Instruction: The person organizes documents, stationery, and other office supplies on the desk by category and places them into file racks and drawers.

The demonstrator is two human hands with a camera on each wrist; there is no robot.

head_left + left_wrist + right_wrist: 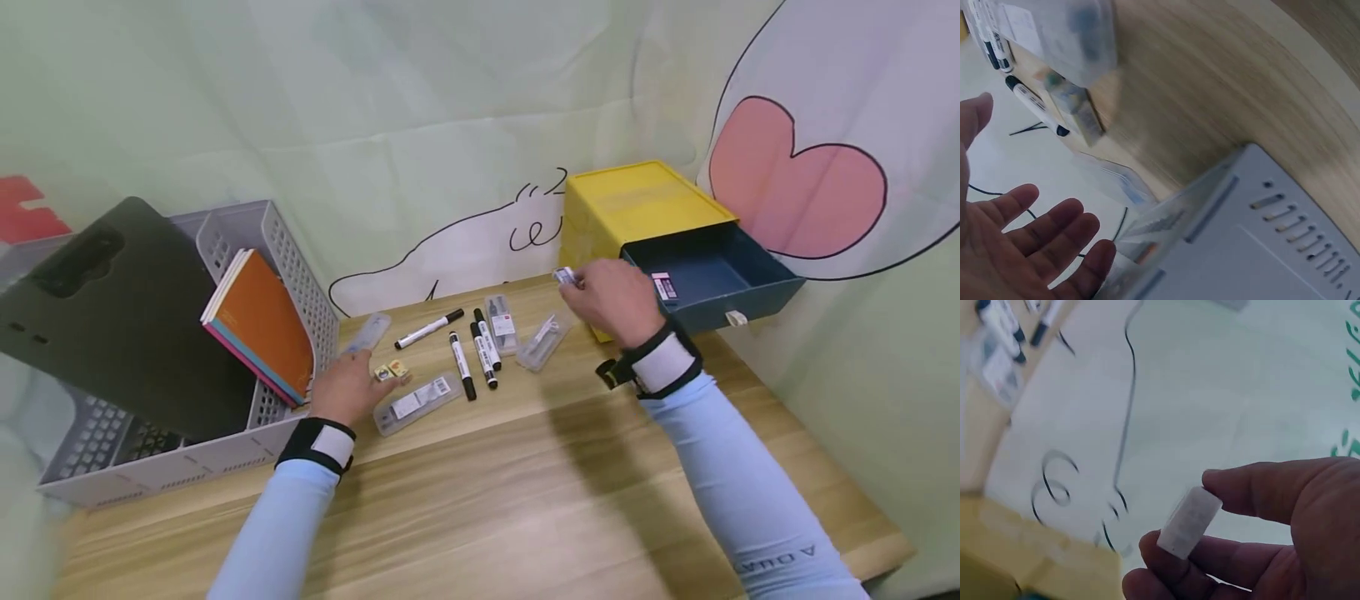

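My right hand [618, 300] pinches a small white eraser [1190, 522] between thumb and fingers, up beside the drawer box. Below and right of that hand, the dark blue drawer [753, 304] is pulled out of the yellow box [645, 196]. Another eraser [664, 287] with a dark and pink wrapper lies inside it. Over the table, my left hand [348, 387] holds nothing, its fingers loosely spread in the left wrist view. Close to its fingertips are two small yellow blocks [398, 368] and a clear plastic case [416, 406]; a second clear case [371, 332] lies just beyond.
Several markers [462, 367] lie mid-table, beside a clear case with a white label [501, 325] and another clear case [543, 342]. At left, a grey basket [247, 446] holds a dark clipboard [127, 317], notebooks [262, 321] and keyboards. A cloth backdrop hangs behind.
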